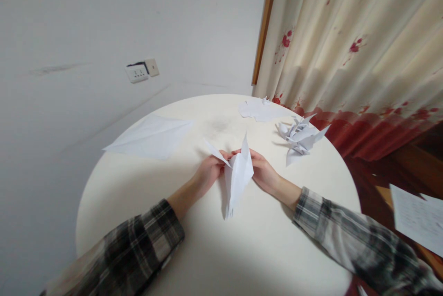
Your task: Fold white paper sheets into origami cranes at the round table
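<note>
Between my hands is a folded white paper origami piece [238, 173], with two pointed flaps sticking up and a narrow end towards me. My left hand [212, 169] grips its left side, fingers closed behind a pointed flap. On the other side my right hand [262, 169] holds the right edge, its fingertips partly hidden behind the paper. The two hands nearly meet at the far side of the piece, just above the white round table [194, 254].
A creased paper sheet [152, 136] lies at the table's left edge. Several folded paper pieces [301, 136] are heaped at the right, with flat paper [261, 110] behind. A wall socket [137, 73], a floral curtain [346, 46] and written sheets [417, 217] surround the table.
</note>
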### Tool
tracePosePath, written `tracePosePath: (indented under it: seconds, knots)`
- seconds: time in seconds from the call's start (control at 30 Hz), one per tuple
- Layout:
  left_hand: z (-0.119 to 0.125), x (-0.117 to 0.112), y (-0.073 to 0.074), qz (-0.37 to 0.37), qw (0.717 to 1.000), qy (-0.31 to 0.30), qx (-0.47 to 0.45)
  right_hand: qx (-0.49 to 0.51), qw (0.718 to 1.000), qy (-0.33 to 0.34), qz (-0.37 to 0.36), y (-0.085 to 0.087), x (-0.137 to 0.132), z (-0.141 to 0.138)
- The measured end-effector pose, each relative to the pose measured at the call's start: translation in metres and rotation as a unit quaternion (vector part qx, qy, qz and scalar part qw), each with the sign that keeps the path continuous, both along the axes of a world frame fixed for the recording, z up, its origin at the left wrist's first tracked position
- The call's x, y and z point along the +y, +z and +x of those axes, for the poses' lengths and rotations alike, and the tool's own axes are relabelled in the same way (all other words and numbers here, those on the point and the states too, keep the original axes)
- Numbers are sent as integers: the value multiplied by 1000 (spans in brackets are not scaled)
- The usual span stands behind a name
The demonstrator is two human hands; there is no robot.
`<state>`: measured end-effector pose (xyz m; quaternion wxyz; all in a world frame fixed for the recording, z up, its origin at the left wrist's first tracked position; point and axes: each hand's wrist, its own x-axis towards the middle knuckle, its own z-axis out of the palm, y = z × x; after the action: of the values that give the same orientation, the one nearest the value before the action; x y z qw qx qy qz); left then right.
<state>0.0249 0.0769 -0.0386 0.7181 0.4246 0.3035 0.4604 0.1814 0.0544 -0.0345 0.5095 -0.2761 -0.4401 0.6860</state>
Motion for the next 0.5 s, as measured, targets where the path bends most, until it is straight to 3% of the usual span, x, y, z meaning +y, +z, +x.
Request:
tracePosePath:
  seconds: [0.27, 0.5]
  knots:
    - [5, 5, -6, -5, 999, 12, -44, 35, 999, -10, -9, -3, 2, 2]
    - [6, -4, 7, -6, 998, 20, -65, 35, 999, -15, -10, -4, 1, 3]
